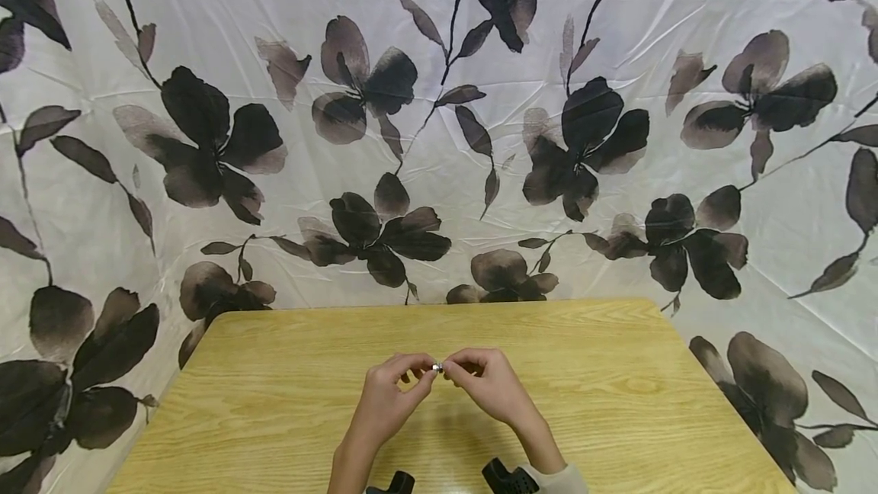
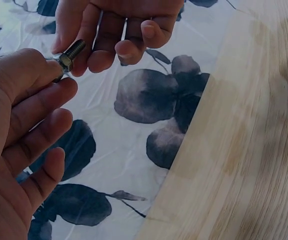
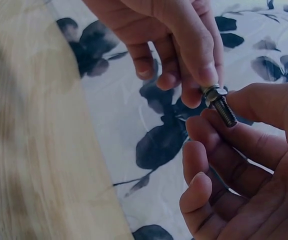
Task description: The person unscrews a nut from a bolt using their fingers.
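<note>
A small metal bolt [image 3: 226,113] with a hex nut [image 3: 214,94] on its thread is held up between both hands over the table. My left hand [image 1: 389,401] pinches the bolt's head end between thumb and forefinger, and the fingertips hide the head. The bare threaded end points away from the left hand, towards the right palm. My right hand [image 1: 499,389] has its thumb and forefinger around the nut, the thumb tip right at its side. In the right wrist view the other right fingers are loosely bent beneath the bolt.
Below the hands lies a light wood-grain table [image 1: 274,372] with rounded far corners. A white cloth [image 1: 480,181] with dark flowers hangs behind it and along both sides. Dark wrist devices [image 1: 506,476] and a pale sleeve [image 1: 564,481] show at the near edge.
</note>
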Tool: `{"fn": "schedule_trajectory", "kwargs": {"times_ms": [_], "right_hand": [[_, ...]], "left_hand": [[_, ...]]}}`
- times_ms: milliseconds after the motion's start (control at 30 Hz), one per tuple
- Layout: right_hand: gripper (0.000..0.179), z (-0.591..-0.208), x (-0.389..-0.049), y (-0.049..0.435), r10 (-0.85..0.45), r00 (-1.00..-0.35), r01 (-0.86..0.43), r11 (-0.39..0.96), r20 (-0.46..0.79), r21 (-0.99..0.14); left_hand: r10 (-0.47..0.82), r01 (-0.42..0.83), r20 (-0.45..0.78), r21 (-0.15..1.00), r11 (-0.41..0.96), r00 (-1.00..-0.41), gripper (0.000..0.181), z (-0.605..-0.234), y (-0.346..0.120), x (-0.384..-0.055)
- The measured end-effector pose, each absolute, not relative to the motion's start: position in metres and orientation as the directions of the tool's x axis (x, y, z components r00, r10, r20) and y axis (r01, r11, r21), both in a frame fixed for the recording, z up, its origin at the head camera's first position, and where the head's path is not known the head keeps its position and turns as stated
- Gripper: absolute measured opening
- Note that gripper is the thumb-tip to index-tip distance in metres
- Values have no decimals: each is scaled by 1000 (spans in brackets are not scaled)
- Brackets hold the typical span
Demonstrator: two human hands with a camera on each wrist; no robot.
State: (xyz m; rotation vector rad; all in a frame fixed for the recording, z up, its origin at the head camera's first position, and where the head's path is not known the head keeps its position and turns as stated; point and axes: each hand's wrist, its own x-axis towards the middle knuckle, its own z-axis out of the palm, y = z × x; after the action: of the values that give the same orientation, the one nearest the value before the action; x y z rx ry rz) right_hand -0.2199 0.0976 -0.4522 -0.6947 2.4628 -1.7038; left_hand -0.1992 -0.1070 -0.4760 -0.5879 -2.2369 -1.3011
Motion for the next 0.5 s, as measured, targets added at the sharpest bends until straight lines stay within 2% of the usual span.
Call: {"fn": "schedule_trajectory", "kwargs": {"times_ms": [500], "right_hand": [[17,-453,-219,97,-409,-896,-299,265,173,-917]], "left_hand": [[134,586,598,672,454,-790,15,-475,-105,-198]]}}
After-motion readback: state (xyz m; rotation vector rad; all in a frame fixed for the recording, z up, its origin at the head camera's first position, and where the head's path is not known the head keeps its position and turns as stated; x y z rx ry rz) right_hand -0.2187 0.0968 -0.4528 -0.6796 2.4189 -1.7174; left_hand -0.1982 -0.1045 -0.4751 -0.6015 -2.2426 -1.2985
